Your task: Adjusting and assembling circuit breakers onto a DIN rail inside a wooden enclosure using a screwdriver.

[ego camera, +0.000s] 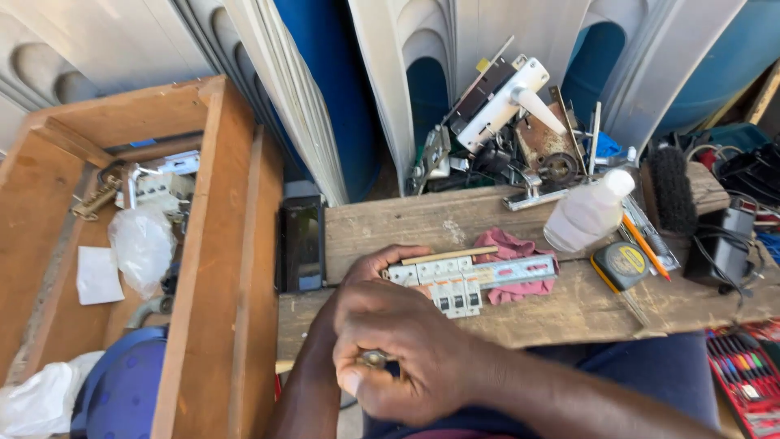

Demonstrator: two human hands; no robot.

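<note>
On a worn wooden plank lies a metal mounting rail with several white circuit breakers, resting partly on a pink rag. My left hand reaches from below and holds the rail's left end. My right hand hovers in front of the plank, fingers closed around a small round metal part pinched at the thumb. A thin wooden stick lies along the rail's top edge.
A black phone lies left of the rail. A clear plastic bottle, tape measure, orange pencil, brush and a heap of lock hardware crowd the right. An open wooden box stands left; a screwdriver-bit case bottom right.
</note>
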